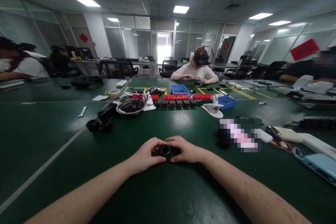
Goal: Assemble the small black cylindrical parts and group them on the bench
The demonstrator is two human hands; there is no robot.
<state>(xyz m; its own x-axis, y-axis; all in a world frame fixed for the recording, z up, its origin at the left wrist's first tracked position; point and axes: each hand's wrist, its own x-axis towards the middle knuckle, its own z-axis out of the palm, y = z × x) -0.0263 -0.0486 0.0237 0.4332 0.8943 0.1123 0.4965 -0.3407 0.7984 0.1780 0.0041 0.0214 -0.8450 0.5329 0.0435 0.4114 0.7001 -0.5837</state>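
Close in front of me, a small black ring-shaped part [165, 151] with a round opening sits at the green tabletop. My left hand [149, 154] curves around its left side, thumb at the near edge and fingers at the far edge. From the other side my right hand [183, 149] grips it in the same way, with the fingertips of both hands meeting above it. What lies under the fingers is hidden. Further left on the table stand two similar black round parts [99, 125], side by side.
A wrench [83, 112] lies to the left. Ahead are a round metal tray [130, 107] with dark cables, red strips [176, 97], blue bins [227, 102] and a white clamp stand [213, 107]. A light-blue device [321, 166] lies right. Across the table sits a person [201, 68].
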